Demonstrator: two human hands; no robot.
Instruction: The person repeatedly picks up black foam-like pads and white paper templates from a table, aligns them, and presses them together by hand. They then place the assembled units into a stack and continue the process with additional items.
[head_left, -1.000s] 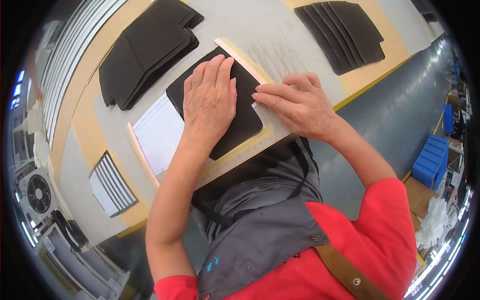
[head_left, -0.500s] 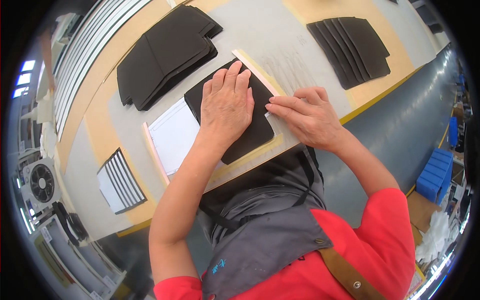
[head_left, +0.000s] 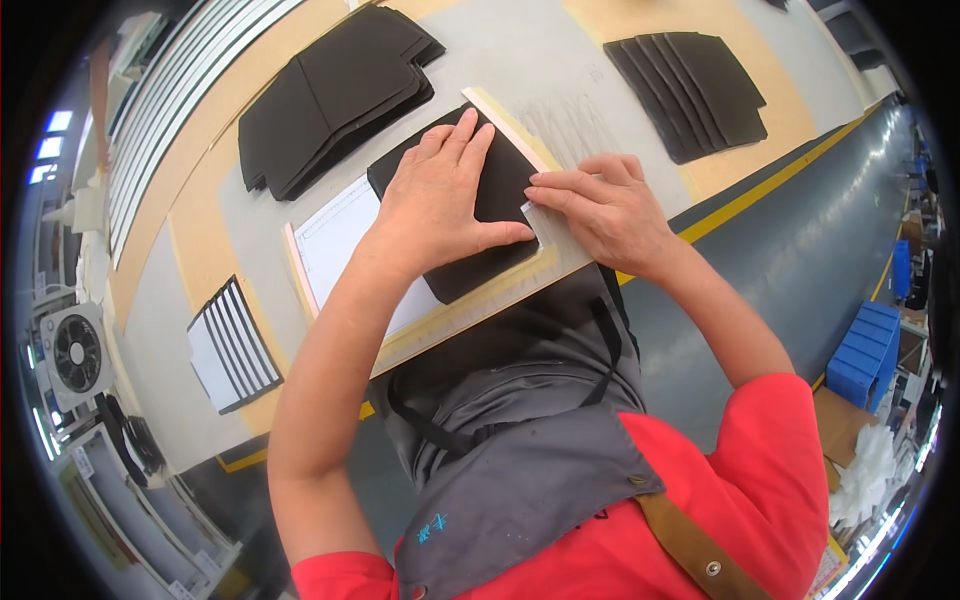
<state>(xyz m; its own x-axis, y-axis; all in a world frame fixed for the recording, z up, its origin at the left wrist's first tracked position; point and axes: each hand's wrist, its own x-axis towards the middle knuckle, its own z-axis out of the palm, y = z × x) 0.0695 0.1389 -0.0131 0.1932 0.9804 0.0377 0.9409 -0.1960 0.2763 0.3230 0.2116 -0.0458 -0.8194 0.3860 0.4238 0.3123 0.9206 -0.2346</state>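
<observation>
Here the black panel (head_left: 507, 182) leaves the white sheet (head_left: 335, 238) partly bare; my left hand (head_left: 435, 197) spread open upon it, my right hand (head_left: 610, 215) indeterminate in grip

The black panel (head_left: 502, 185) lies flat — set at a slant — partly covering a white sheet (head_left: 335, 240).

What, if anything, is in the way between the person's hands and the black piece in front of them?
Nothing visible: the left hand lies spread directly on the black piece. The right hand's fingertips are at its right edge, beside the pale strip; whether they touch it is unclear.
</observation>
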